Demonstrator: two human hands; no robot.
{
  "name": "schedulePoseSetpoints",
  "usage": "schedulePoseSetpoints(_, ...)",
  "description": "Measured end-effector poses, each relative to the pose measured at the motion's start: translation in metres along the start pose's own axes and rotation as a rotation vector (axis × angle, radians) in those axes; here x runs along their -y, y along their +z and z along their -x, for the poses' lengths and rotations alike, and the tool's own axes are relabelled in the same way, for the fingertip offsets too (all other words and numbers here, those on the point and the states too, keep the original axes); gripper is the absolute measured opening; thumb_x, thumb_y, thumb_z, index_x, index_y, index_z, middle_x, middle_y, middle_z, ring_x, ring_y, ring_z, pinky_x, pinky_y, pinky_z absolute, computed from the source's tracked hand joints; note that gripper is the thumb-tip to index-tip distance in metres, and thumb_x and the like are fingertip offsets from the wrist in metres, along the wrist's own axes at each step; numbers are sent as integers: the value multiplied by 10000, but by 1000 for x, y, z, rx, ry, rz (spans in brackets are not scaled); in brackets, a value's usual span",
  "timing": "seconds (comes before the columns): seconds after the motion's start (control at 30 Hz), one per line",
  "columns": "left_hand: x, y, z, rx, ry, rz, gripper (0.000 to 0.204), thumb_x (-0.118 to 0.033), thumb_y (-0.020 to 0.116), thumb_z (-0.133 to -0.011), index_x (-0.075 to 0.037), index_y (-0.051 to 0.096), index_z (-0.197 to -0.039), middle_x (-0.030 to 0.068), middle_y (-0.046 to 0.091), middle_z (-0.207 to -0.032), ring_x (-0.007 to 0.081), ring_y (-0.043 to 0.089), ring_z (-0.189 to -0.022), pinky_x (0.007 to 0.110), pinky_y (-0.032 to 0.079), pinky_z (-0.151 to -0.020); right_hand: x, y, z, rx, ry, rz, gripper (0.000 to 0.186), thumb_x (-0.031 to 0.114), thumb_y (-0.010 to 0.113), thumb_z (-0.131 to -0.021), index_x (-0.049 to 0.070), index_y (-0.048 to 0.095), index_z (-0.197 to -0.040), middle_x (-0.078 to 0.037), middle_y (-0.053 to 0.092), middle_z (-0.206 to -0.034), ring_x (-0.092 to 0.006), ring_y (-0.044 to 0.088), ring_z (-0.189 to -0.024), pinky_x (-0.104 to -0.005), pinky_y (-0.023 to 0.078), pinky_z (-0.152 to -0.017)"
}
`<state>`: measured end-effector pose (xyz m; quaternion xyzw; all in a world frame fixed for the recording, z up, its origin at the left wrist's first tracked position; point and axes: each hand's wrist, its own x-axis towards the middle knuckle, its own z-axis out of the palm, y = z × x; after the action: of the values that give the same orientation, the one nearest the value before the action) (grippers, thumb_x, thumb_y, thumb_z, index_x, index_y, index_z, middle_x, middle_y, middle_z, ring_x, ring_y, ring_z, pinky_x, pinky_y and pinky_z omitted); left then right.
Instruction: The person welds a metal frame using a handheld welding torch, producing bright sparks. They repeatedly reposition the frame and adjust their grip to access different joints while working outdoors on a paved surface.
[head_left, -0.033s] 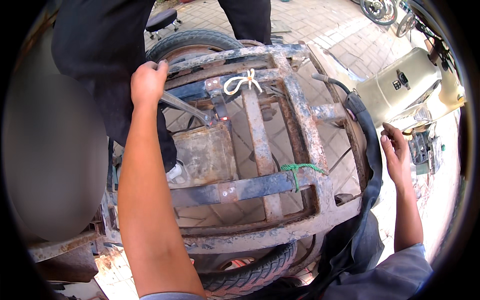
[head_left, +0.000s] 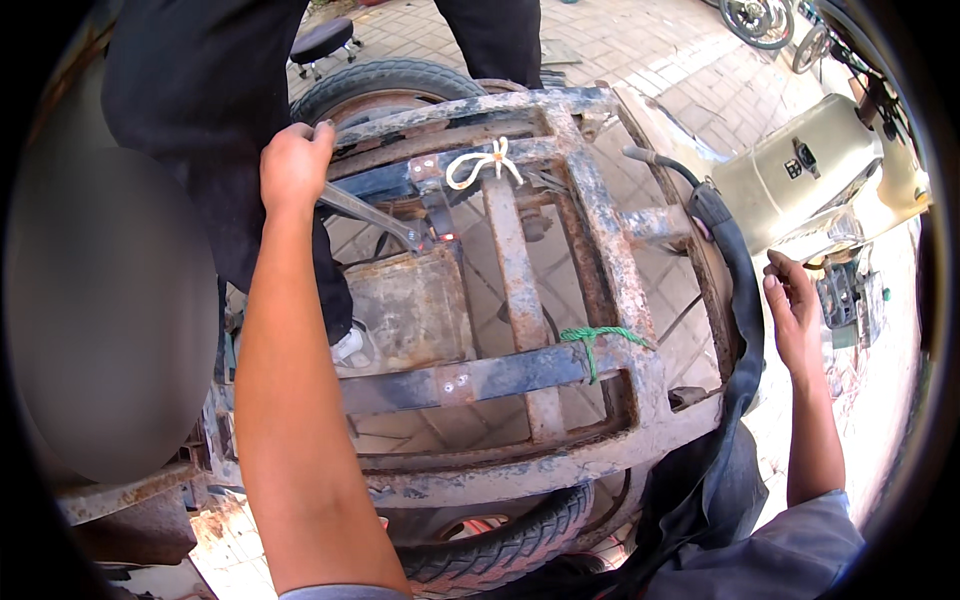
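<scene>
My left hand (head_left: 294, 168) is closed around the handle of a metal wrench (head_left: 372, 213). The wrench's far end meets a bracket (head_left: 438, 217) under the dark bar of a rusty metal frame (head_left: 603, 205); the exact fit there is too small to make out. Off to the right of the frame, my right hand (head_left: 793, 312) hangs in the air with its fingers loosely bent and apart, and nothing shows in it. Between that hand and the frame runs a black rubber strip (head_left: 745, 300). A white cord (head_left: 468, 170) and a green cord (head_left: 592, 337) are tied on the frame.
Wheels flank the frame, one tire (head_left: 380, 76) at the far side and another tire (head_left: 500, 550) near me. Another person's dark-trousered leg (head_left: 200, 100) stands close at left. A beige scooter body (head_left: 800, 180) sits at right, and a stool (head_left: 323, 40) farther back.
</scene>
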<state>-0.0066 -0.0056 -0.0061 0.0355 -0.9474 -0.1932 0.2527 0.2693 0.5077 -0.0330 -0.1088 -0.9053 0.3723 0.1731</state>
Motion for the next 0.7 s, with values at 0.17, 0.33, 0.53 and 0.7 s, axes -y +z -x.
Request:
schedulePoseSetpoints(0.17, 0, -2, -1, 75, -41, -20, 425, -406, 559, -854, -9, 712, -863, 238, 681, -891, 427, 645, -905, 468, 499, -824, -23, -8, 23, -34, 52, -58, 348, 169, 592, -978, -39, 588, -1257, -105, 642, -1086, -152, 585, -970, -286, 453, -854)
schedulePoseSetpoints(0.33, 7, 2, -2, 10, 3, -33, 450, -408, 557, -885, 15, 680, -793, 160, 685, -717, 321, 674, -728, 409, 500, -729, -36, -9, 37, -82, 80, -84, 326, 167, 577, -983, -28, 586, -1244, -86, 614, -1088, -153, 571, -997, -288, 444, -878)
schedulePoseSetpoints(0.53, 1, -2, -1, 94, -53, -9, 424, -398, 568, -851, -1, 712, -886, 252, 675, -889, 433, 647, -892, 462, 504, -816, -50, -9, 50, -185, -10, 29, 304, 130, 553, -979, -29, 583, -1236, -99, 600, -1086, -179, 559, -1017, -307, 430, -908)
schedulePoseSetpoints(0.7, -3, -5, 5, 117, -51, 17, 437, -412, 583, -855, 6, 705, -887, 252, 676, -884, 432, 648, -891, 453, 503, -805, -71, -4, 59, -238, -33, -9, 286, 79, 538, -966, -39, 580, -1223, -111, 599, -1105, -189, 556, -1020, -312, 424, -919)
